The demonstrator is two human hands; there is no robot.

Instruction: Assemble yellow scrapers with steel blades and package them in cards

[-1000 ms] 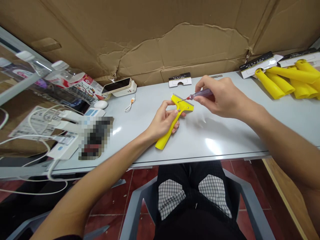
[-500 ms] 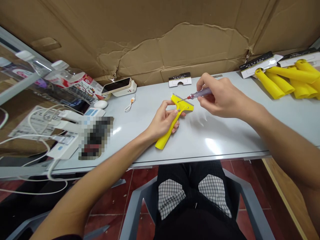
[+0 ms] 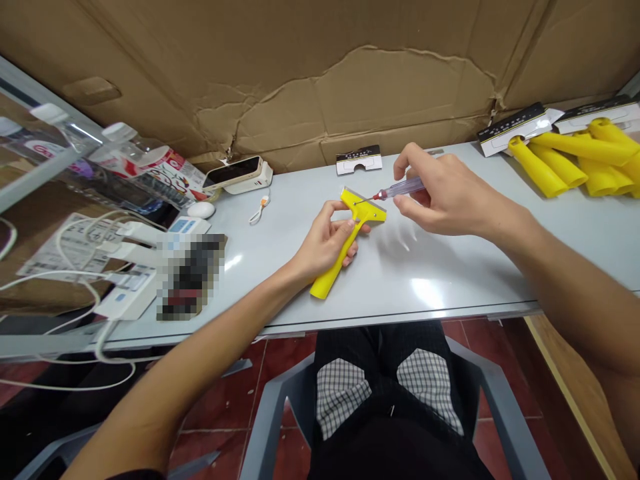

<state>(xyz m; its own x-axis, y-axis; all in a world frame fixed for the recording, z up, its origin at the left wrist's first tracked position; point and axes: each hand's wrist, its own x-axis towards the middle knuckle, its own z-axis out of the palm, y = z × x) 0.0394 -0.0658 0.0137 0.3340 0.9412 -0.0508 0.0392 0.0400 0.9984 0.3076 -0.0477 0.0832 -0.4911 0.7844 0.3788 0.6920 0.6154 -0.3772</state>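
A yellow scraper (image 3: 370, 211) with a wide head and a thick handle is tilted above the table, its head pointing away from me. My left hand (image 3: 326, 241) is closed around it just below the head. Two small screws show on the head, and a metal strip runs along its far edge. In my right hand (image 3: 437, 190) is a screwdriver (image 3: 406, 189) with a clear purplish handle and a red collar. Its thin shaft reaches the left screw on the scraper head. Thumb and fingers grip the screwdriver handle, the index finger raised and bent.
Several yellow handles (image 3: 547, 167) lie by black-and-white cards (image 3: 520, 130) at the back right. Another card (image 3: 359, 161) stands near the cardboard wall. On the left are a phone (image 3: 235, 173), plastic bottles (image 3: 165, 167), a power strip (image 3: 133, 293) with white cables, and a blurred-out item.
The fingers of my right hand have shifted slightly on the screwdriver handle, showing more of it. The scraper and my left hand stay in nearly the same place.
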